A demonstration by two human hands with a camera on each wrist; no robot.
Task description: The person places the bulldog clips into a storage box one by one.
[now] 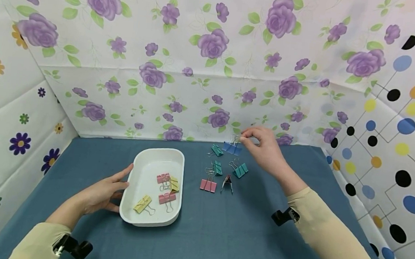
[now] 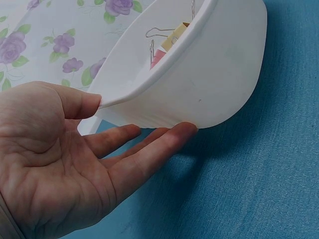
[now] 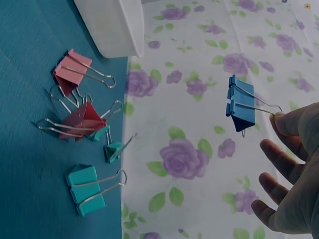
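Observation:
My right hand (image 1: 265, 149) pinches a blue binder clip (image 3: 241, 104) by one of its wire handles, the clip hanging at the back of the table, in front of the flowered cloth. The other right fingers are loosely spread below it. My left hand (image 1: 103, 192) holds the left side of a white tray (image 1: 127, 188), thumb at the rim and fingers along the lower side. Inside lie pink binder clips (image 1: 167, 198) and yellow binder clips (image 1: 143, 203). Teal binder clips (image 1: 240, 170), a pink binder clip (image 1: 208, 185) and a standing red one (image 3: 82, 122) lie between tray and right hand.
A blue cloth (image 1: 220, 241) covers the table. Flowered sheeting (image 1: 212, 76) rises along the back edge, with patterned sheeting (image 1: 404, 163) on the right side and more on the left. Both forearms wear black wrist mounts (image 1: 283, 216).

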